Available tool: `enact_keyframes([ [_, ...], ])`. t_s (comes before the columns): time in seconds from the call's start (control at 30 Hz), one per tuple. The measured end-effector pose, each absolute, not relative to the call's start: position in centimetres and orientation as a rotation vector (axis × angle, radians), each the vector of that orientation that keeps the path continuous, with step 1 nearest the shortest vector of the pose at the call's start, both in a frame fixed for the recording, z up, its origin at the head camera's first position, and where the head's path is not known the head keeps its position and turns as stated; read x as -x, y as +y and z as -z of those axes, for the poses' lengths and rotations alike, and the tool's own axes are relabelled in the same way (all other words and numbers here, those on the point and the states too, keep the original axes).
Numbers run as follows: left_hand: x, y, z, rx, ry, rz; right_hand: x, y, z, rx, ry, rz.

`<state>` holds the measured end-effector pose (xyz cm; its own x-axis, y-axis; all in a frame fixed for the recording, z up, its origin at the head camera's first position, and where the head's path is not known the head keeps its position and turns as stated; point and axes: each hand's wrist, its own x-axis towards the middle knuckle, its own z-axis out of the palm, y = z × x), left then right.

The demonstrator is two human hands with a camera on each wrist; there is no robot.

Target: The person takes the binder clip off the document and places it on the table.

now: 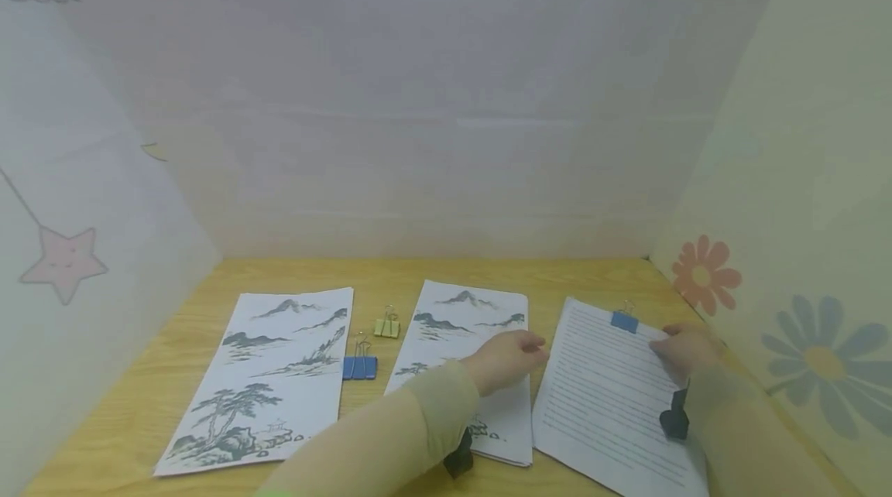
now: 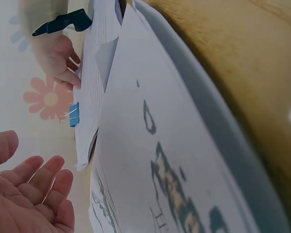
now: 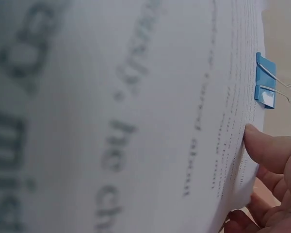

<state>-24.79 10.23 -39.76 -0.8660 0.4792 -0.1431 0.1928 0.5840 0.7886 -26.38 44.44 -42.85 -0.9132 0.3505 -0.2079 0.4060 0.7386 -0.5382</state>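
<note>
White paper stacks [image 1: 612,396], three; binder clips [image 1: 359,367], three; two hands [image 1: 686,350].

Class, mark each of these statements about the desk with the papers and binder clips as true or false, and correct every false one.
1. A blue binder clip is fastened to the top edge of the text sheets. True.
2. The right hand rests on the landscape print at the far left. False: it holds the right edge of the text sheets, thumb on top.
3. Two loose clips lie on the table between the two sets of landscape prints. True: a yellow clip and a loose blue clip.
4. The left hand grips the yellow clip. False: it is over the middle landscape stack, fingers relaxed, holding nothing.
5. The left landscape print is clipped. False: no clip shows on it.
</note>
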Motion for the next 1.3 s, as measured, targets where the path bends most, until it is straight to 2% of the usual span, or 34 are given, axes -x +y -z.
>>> enact_keyframes([
  [0.57, 24.9, 10.0, 40.0, -0.524, 2.463, -1.165, 26.5, 45.4, 44.1, -0.783, 2.813, 1.222],
  [1.03, 25.1, 9.8, 40.3, -0.495, 2.467, -1.164, 25.8, 45.2, 42.3, -0.599, 2.920, 1.129],
  [1.3, 25.3, 9.5, 40.6, -0.515, 2.477, -1.164, 25.0, 46.2, 42.5, -0.490, 2.996, 1.172],
])
